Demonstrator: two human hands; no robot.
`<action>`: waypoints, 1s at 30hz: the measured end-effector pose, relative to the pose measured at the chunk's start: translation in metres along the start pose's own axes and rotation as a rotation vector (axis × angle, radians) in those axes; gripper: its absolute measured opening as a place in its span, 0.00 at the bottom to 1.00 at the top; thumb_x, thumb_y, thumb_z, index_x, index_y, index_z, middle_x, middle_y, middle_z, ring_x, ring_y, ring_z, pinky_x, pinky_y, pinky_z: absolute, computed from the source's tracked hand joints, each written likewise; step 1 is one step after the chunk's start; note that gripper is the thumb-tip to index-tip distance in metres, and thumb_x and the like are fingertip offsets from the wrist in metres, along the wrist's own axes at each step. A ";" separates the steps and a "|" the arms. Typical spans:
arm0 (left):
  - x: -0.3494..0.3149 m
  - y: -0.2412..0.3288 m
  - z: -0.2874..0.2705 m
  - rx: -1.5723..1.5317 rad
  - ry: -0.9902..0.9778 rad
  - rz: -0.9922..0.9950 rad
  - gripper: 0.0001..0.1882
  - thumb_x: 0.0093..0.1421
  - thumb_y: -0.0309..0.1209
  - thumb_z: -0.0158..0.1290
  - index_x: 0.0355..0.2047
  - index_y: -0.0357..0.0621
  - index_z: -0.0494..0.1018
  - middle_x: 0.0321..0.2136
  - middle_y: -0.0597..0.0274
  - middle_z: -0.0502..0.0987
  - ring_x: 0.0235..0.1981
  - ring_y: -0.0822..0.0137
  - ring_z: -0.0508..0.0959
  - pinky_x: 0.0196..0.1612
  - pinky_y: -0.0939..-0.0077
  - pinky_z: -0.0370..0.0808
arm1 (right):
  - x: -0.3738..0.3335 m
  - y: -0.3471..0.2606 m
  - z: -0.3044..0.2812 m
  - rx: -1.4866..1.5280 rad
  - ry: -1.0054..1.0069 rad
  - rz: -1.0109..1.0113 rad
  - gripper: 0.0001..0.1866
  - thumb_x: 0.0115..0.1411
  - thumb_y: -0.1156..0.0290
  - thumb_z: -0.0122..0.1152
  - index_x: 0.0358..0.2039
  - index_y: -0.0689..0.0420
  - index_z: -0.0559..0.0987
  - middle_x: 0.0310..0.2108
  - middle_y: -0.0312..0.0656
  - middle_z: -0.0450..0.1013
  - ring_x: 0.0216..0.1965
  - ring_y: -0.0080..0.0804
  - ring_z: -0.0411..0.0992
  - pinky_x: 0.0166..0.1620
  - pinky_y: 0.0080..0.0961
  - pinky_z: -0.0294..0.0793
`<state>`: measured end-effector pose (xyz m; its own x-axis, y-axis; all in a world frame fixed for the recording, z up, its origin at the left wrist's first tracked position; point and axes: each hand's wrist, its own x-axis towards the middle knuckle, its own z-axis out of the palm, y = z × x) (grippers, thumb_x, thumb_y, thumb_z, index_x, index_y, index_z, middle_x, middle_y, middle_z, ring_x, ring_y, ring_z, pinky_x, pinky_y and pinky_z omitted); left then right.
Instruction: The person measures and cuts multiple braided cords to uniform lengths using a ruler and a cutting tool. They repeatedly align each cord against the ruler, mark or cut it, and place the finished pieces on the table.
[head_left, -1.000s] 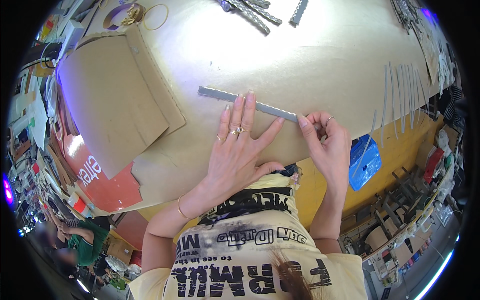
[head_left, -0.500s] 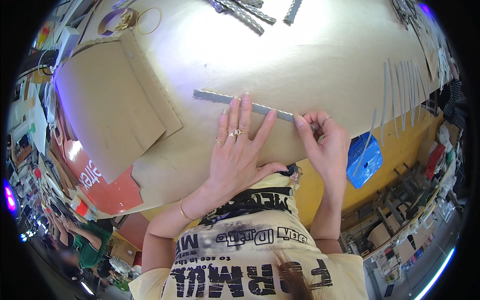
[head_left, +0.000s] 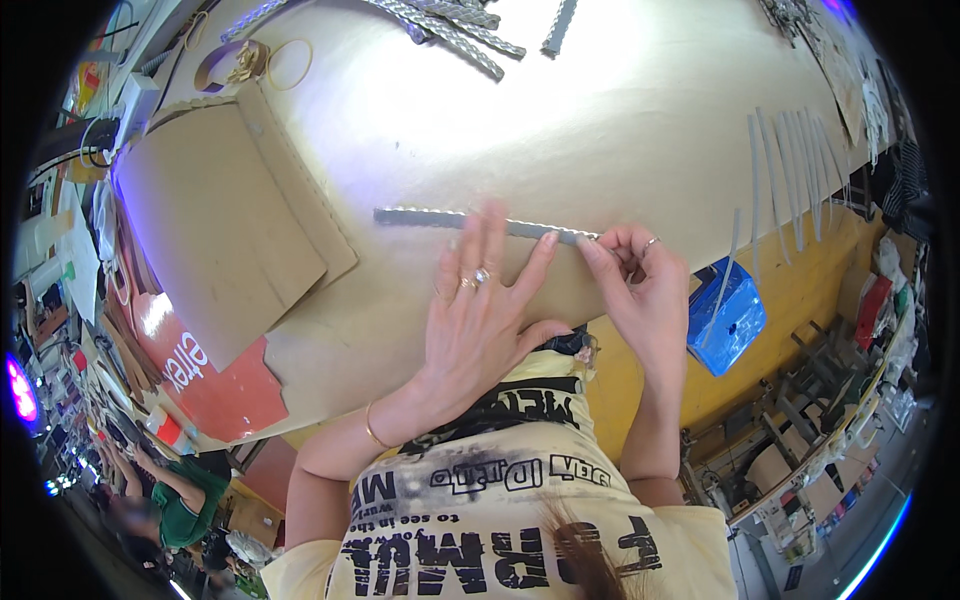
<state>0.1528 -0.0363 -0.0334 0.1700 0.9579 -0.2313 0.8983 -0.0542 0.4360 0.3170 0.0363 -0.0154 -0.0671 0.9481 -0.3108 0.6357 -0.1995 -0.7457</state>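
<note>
A narrow grey strip (head_left: 410,217) with a pale wavy edge lies across the brown-covered table in front of me. My left hand (head_left: 475,300) rests over the strip's middle with its fingers spread out, some of them blurred. The index fingertip touches the strip near its right part. At the right end, my right hand (head_left: 640,285) pinches the strip between thumb and bent fingers. That end is hidden inside the fingers.
Braided strips (head_left: 460,35) lie at the far side, with another strip (head_left: 560,28) beside them. Folded cardboard (head_left: 220,220) is on the left, by a tape roll (head_left: 228,68). Thin grey strips (head_left: 785,180) hang over the right edge, near a blue plastic stool (head_left: 735,320).
The strip's left end has come nearer to me, so it lies more level. My left fingers have shifted along with it. My right hand keeps its pinch.
</note>
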 end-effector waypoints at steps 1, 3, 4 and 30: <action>0.000 0.000 0.000 -0.013 -0.066 0.006 0.47 0.54 0.64 0.53 0.69 0.57 0.57 0.70 0.40 0.46 0.71 0.38 0.47 0.68 0.39 0.46 | -0.002 0.000 -0.002 -0.009 -0.004 -0.043 0.11 0.58 0.67 0.67 0.27 0.62 0.79 0.16 0.40 0.71 0.17 0.29 0.70 0.24 0.24 0.68; 0.002 -0.004 -0.001 -0.067 -0.003 0.080 0.49 0.52 0.60 0.57 0.69 0.49 0.57 0.71 0.52 0.49 0.71 0.49 0.50 0.69 0.49 0.51 | -0.007 0.000 -0.002 -0.050 0.024 -0.117 0.10 0.58 0.68 0.67 0.28 0.61 0.79 0.18 0.40 0.72 0.19 0.30 0.71 0.25 0.24 0.69; 0.003 -0.006 -0.001 -0.091 0.020 0.116 0.51 0.51 0.58 0.59 0.68 0.46 0.56 0.71 0.57 0.50 0.72 0.55 0.51 0.69 0.53 0.53 | -0.009 -0.001 0.000 -0.083 0.056 -0.147 0.09 0.58 0.68 0.67 0.29 0.61 0.80 0.19 0.40 0.73 0.20 0.30 0.72 0.25 0.25 0.69; 0.006 0.011 0.005 -0.004 0.065 0.060 0.47 0.51 0.61 0.57 0.68 0.56 0.59 0.70 0.47 0.51 0.70 0.45 0.52 0.69 0.48 0.52 | -0.004 0.004 0.007 -0.104 0.127 -0.036 0.08 0.60 0.68 0.65 0.30 0.60 0.81 0.19 0.38 0.74 0.19 0.26 0.72 0.25 0.23 0.69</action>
<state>0.1657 -0.0325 -0.0339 0.1966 0.9693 -0.1479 0.8859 -0.1110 0.4505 0.3146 0.0296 -0.0216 0.0023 0.9793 -0.2026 0.7110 -0.1441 -0.6883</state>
